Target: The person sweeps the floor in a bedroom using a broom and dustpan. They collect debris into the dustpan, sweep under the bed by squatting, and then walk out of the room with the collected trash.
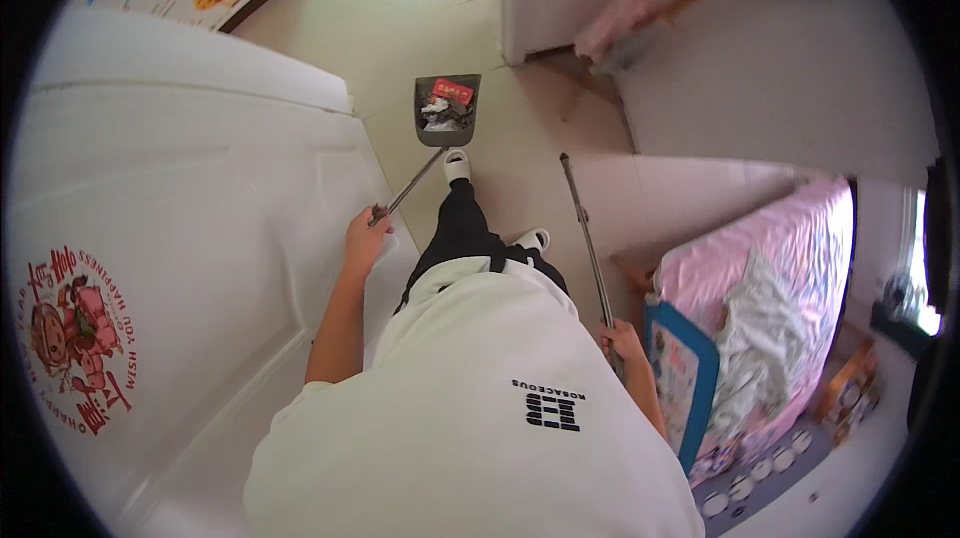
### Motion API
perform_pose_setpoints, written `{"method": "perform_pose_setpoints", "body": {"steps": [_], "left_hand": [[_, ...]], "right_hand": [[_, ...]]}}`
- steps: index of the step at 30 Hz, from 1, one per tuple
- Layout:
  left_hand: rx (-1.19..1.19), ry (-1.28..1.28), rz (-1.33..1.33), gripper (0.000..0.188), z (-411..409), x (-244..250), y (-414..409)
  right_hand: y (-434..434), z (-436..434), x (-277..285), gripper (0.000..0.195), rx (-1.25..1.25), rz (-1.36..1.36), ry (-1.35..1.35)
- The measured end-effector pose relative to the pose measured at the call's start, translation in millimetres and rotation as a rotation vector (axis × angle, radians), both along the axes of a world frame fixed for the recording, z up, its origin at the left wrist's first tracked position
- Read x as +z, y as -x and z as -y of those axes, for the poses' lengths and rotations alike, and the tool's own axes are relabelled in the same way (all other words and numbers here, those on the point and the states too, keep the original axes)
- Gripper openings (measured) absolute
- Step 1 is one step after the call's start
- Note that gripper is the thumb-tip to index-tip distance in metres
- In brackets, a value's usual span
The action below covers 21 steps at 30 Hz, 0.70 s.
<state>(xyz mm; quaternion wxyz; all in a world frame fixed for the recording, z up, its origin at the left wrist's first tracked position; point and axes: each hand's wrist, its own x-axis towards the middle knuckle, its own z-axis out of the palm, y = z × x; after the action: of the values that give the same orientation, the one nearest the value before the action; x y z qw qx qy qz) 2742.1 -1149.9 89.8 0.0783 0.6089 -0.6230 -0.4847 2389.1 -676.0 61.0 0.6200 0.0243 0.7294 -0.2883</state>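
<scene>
My left hand (365,236) grips the top of the metal handle (414,184) of a long-handled dustpan. The grey dustpan (445,139) is out in front, near my forward foot. In its pan lie a red paper packet (453,91) with writing, crumpled white tissue (435,108) and dark debris. On the other side, my right hand (624,343) is closed around a long metal pole (589,244). The pole slants forward and ends in a dark tip; its rear end is hidden by my arm and body, so I cannot tell what tool it is.
A white panelled door (225,185) with a red sticker stands close on my left. To the right are a bed (750,253) with pink bedding and a blue-framed bed rail (701,358). A wooden rack (690,1) with pink cloth is ahead right, above the tiled floor (375,35).
</scene>
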Motion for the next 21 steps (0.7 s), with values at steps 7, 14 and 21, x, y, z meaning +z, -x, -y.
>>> {"method": "perform_pose_setpoints", "body": {"steps": [7, 14, 21], "left_hand": [[0.110, 0.068, 0.136, 0.039, 82, -3, -8], [0.168, 0.072, 0.125, 0.042, 193, 28, 3], [0.222, 0.001, 0.119, 0.043, 355, 24, 55]], "right_hand": [[53, 177, 22, 0.013, 0.170, 0.058, 0.029], [74, 379, 66, 0.027, 0.029, 0.335, 0.059], [102, 583, 57, 0.029, 0.007, 0.344, 0.194]]}}
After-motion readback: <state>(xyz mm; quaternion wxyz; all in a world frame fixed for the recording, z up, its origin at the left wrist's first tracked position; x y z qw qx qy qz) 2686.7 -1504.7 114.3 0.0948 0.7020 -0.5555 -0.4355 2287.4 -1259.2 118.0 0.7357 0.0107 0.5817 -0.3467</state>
